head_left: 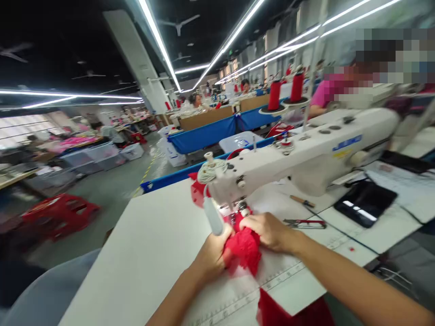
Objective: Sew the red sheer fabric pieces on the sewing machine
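A piece of red lace fabric [245, 250] lies bunched on the white sewing table [152, 244], just in front of the needle of a white sewing machine [306, 156]. My left hand [212, 256] pinches the fabric's left side with closed fingers. On the right side my right hand [268, 231] presses down on the fabric with curled fingers, close to the presser foot. More red fabric [288, 312] hangs off the table's front edge.
Scissors with red handles [304, 222] and a small tool [302, 200] lie right of the machine, beside a dark phone [365, 203]. Red thread cones [274, 95] stand behind. A red stool [59, 215] sits on the floor at left. Other workers sit further back.
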A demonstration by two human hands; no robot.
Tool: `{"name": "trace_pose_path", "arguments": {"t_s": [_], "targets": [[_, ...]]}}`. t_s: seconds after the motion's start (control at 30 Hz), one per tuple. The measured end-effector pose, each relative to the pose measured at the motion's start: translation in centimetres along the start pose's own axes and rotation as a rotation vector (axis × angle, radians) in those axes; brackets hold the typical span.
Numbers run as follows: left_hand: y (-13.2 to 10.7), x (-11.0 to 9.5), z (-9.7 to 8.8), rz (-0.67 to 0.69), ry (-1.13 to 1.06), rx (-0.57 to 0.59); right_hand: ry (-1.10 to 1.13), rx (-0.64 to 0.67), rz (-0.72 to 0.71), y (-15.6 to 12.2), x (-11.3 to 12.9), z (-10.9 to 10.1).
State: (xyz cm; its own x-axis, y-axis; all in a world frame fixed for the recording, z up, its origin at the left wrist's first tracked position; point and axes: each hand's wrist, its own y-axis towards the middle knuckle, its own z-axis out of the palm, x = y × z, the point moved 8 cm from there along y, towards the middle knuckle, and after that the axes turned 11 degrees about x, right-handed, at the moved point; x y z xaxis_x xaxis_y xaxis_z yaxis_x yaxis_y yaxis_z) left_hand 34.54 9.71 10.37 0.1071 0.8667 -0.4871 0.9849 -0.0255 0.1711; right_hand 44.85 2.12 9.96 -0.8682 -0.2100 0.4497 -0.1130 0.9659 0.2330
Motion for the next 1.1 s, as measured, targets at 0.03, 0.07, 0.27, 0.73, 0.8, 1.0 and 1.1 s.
{"name": "trace_pose_path", "arguments": {"t_s": [0.03,0.07,0.27,0.73,0.8,1.0,1.1], "targets": [[0.1,0.8,0.2,-0.069,-0.053,0.015,-0.029,0.005,0.015,0.2,-0.2,0.1],[0.2,1.4,0.5,-0.114,-0.098,0.033,-0.056,0.013,0.029,0.4,-0.4,0.2],[0.1,3.1,1.7,-0.09,-0.177,0.015,-0.097,-0.008,0.077,0.6,-0.9,-0.2],[1.8,2.5,-0.1,-0.291,-0.451,0.224,0.414,-0.114,0.035,-0.1,-1.4,0.0],[2.2,3.2,-0.5,-0.293,-0.468,0.208,0.46,-0.148,0.078,-0.3,-2.0,0.1],[3.1,3.5,-0.9,-0.246,-0.459,0.216,0.378,-0.225,0.149,-1.5,-2.6,-0.5],[3.4,3.5,-0.9,-0.239,-0.443,0.221,0.237,-0.304,0.168,-2.1,-3.0,-1.4]]}}
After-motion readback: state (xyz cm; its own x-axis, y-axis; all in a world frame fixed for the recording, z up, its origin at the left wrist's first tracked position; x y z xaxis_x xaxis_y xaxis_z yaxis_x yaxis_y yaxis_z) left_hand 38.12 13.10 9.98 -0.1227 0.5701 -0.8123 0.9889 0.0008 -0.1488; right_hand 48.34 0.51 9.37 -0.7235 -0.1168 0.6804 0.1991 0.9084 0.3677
